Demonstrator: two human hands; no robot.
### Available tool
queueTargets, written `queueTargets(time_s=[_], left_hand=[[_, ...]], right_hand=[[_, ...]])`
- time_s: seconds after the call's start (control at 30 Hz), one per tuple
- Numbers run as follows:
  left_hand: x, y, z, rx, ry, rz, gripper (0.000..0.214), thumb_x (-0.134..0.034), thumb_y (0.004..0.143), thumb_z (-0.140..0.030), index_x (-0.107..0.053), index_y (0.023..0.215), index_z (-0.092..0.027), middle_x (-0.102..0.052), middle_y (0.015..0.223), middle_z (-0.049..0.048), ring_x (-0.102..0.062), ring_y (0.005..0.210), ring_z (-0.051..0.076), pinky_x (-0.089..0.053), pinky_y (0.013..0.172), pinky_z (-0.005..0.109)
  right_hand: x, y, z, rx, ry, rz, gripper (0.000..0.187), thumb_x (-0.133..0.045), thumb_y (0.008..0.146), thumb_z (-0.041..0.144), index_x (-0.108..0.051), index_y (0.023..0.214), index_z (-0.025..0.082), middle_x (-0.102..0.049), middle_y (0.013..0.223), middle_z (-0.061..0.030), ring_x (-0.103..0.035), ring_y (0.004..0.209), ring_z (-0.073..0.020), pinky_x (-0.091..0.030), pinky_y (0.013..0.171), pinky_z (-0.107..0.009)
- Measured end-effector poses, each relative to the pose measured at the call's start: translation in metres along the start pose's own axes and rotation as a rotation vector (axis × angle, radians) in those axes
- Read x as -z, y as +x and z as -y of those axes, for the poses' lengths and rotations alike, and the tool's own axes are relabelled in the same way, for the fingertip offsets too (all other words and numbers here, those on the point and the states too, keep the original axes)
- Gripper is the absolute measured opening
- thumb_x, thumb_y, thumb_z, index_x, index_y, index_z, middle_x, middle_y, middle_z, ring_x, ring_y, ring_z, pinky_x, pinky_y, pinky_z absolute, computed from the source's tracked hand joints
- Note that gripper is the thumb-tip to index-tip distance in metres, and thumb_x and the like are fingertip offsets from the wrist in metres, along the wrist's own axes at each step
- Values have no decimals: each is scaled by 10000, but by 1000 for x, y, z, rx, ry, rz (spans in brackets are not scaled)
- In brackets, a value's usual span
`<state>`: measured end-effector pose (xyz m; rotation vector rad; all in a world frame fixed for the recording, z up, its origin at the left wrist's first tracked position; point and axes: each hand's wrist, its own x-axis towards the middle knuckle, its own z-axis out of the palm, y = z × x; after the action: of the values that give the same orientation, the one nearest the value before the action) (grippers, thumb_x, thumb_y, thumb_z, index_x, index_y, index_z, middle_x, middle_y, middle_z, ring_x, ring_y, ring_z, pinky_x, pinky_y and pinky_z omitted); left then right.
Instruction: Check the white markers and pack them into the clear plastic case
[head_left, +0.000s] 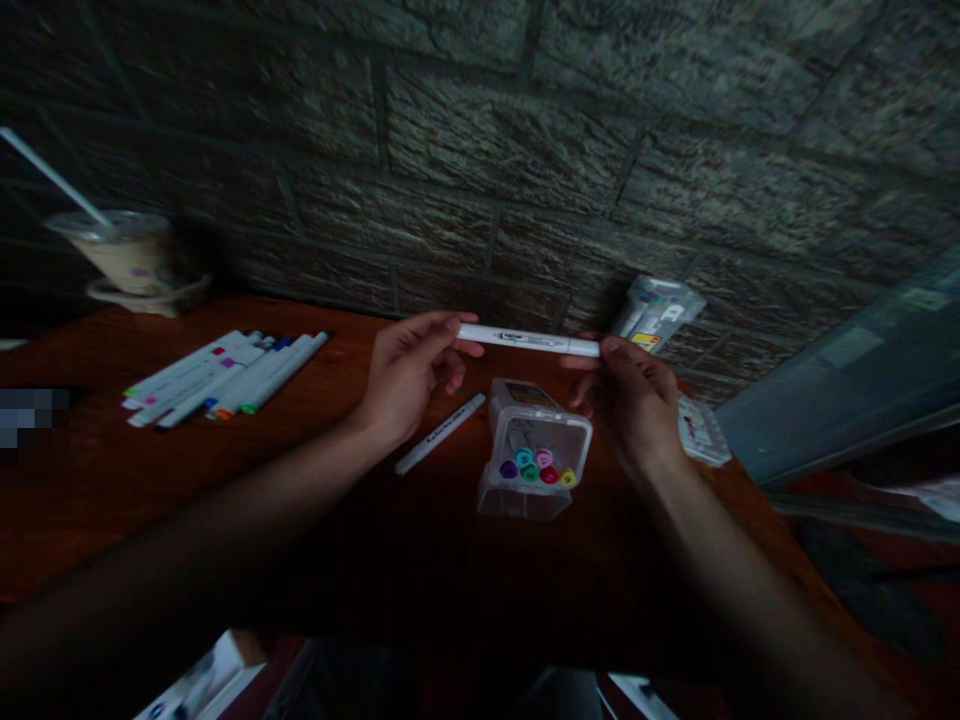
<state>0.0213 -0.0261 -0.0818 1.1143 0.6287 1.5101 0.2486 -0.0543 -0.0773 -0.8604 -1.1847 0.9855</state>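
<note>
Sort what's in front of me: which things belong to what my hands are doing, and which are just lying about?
Likely in use:
white marker, between your left hand and right hand
clear case holding coloured-ended markers
loose marker beside it
marker pile on the left

Probably just lying about:
drink cup with straw
cup holder
clear container near the wall
clear box past your right hand

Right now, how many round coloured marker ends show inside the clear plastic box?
6 in the box: light-blue and pink ends above; purple, green, red and yellow ends below, left to right. Others may be hidden behind them.
</note>
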Motion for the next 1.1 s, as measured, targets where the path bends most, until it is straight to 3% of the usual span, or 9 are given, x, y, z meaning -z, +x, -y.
queueTargets(time_s=[0.33, 0.6, 0.9, 1.1], left_hand=[[1, 1, 5, -21, 35, 37, 191, -827, 795, -261, -782, 946, -152, -748, 741, 38, -521, 445, 67, -391, 400, 195], [0, 0, 12, -17, 120, 70, 187, -830, 804, -293, -697, 864, -177, -708, 716, 9, -545, 451, 71, -433, 408, 198], [-2, -5, 10, -3, 223, 117, 291, -875, 777, -280, -600, 812, -192, -615, 589, -50, -504, 421, 64, -368, 405, 188], [0, -5, 9, -31, 242, 114, 248, -865, 789, -284, -644, 836, -182, -645, 612, -30, -509, 429, 69, -373, 411, 193]], right_hand=[[-3, -1, 0, 34, -17, -17, 210, -829, 837, 389, -737, 911, 215, -816, 826, -33, -618, 435, -90, -454, 369, -216], [-2, -1, -3, 48, -140, -29, 207, -814, 857, 410, -710, 933, 248, -793, 799, -12, -632, 456, -111, -479, 382, -253], [-3, -1, -7, 80, -155, -32, 290, -936, 730, 374, -697, 851, 263, -672, 550, 59, -563, 397, -107, -454, 376, -249], [-4, -2, -6, 70, -163, -37, 283, -927, 737, 369, -684, 833, 259, -666, 559, 59, -566, 399, -107, -440, 363, -251]])
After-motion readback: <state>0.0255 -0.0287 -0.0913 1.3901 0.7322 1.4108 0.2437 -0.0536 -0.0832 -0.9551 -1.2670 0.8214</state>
